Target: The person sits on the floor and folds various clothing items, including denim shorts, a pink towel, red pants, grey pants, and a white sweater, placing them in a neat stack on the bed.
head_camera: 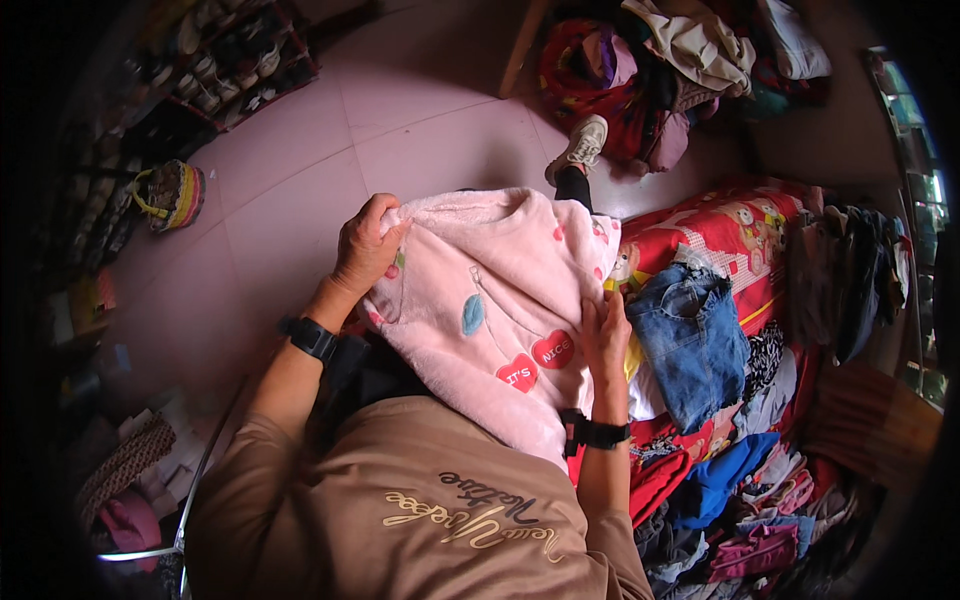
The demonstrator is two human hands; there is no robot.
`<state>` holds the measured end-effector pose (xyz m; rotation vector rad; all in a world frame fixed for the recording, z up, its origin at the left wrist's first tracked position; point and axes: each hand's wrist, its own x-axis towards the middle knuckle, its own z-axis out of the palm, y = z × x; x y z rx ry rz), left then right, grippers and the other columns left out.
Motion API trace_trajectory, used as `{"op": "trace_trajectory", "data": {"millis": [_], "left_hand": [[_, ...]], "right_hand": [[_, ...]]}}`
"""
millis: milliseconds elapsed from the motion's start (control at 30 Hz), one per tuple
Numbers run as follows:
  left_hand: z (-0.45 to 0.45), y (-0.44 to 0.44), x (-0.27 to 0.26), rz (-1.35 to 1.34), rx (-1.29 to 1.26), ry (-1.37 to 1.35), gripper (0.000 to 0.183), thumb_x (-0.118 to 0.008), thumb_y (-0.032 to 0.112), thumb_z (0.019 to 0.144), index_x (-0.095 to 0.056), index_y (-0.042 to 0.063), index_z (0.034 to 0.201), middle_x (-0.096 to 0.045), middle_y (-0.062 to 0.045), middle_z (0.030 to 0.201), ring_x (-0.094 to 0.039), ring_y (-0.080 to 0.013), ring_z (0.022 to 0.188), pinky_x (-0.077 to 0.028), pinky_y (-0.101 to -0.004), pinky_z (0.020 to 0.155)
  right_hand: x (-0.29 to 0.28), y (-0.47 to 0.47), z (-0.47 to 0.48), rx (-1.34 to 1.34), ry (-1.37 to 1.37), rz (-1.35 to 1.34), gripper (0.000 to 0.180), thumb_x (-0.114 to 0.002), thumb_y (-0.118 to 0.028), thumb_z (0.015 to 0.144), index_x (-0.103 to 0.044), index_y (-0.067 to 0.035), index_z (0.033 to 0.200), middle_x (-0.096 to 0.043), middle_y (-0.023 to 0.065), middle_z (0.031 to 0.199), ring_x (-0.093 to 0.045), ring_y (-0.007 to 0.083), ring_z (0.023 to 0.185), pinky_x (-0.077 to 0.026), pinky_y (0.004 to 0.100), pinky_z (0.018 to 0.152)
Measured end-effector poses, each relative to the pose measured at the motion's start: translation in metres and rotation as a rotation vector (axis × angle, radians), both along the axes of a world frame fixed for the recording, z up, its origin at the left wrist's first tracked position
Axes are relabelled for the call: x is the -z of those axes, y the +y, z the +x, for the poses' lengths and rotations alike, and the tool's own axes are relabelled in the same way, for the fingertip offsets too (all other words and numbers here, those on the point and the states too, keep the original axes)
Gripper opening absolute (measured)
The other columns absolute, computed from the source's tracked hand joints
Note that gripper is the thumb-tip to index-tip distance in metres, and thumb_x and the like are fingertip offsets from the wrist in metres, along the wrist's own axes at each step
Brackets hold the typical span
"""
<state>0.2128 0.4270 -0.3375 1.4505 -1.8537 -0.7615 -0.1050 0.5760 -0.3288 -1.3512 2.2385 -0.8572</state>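
Observation:
A pink fleece garment (450, 285) with a cherry appliqué and a blue leaf lies spread across my lap. My left hand (367, 244) pinches its upper left corner, thumb over the cloth. At the garment's right side, my right hand (609, 330) has its fingers closed on the edge; part of the grip is hidden by the fabric. Both wrists wear black bands. Just right of my right hand, folded blue denim clothing (690, 337) rests on a red patterned cover (757, 300).
Several clothes, among them a blue piece (724, 480), lie at lower right. A clothes heap (630, 82) stands beyond my shoe (587, 142). A small woven basket (180, 195) is on the tiled floor, near a shoe rack (232, 75). A metal frame (180, 536) stands at lower left.

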Motion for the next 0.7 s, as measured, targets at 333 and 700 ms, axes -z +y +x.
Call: {"op": "trace_trajectory", "data": {"millis": [333, 700], "left_hand": [[0.005, 0.004, 0.056, 0.292, 0.02, -0.034, 0.023, -0.062, 0.021, 0.081, -0.051, 0.006, 0.094, -0.062, -0.018, 0.076, -0.06, -0.0373, 0.075, -0.048, -0.0405, 0.064], [0.006, 0.014, 0.058, 0.2, -0.006, 0.003, 0.024, -0.058, 0.015, 0.083, -0.054, 0.003, 0.103, -0.062, -0.015, 0.085, -0.061, -0.0261, 0.078, -0.047, -0.0343, 0.07]], "right_hand": [[0.015, -0.004, -0.001, -0.005, 0.022, -0.009, 0.022, -0.058, -0.015, 0.083, -0.051, 0.0, 0.098, -0.058, 0.0241, 0.074, -0.059, 0.0381, 0.07, -0.046, 0.039, 0.062], [0.044, -0.053, -0.088, 0.291, -0.899, 0.433, 0.039, -0.056, -0.033, 0.087, -0.056, 0.002, 0.104, -0.061, 0.0086, 0.085, -0.059, 0.016, 0.073, -0.048, 0.0277, 0.064]]}}
